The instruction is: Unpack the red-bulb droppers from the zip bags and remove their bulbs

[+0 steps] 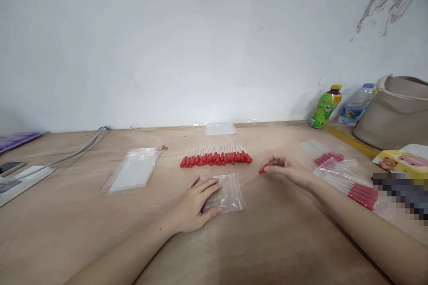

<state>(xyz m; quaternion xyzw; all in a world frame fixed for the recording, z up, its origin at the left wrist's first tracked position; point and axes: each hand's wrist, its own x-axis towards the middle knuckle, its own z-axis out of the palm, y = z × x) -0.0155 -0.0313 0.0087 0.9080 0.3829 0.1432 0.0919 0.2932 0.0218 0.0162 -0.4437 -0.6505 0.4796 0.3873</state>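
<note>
A clear zip bag [229, 193] lies flat on the table, its open-looking end facing right. My left hand [200, 202] rests on the bag's left part with fingers spread. Just right of the bag, my right hand [279, 168] pinches a thin stick with a red handle [263, 169], its thin tip pointing left toward the bag. Behind both hands is a row of red-handled sticks [216, 158], thin ends toward the wall.
Filled bags of red-handled sticks [363, 195] lie at right. Beyond them are a bucket [394, 113], a green bottle [325, 107] and a clear bottle [354, 109]. A stack of bags [135, 170], a cable [80, 149] and a phone [10, 168] are at left.
</note>
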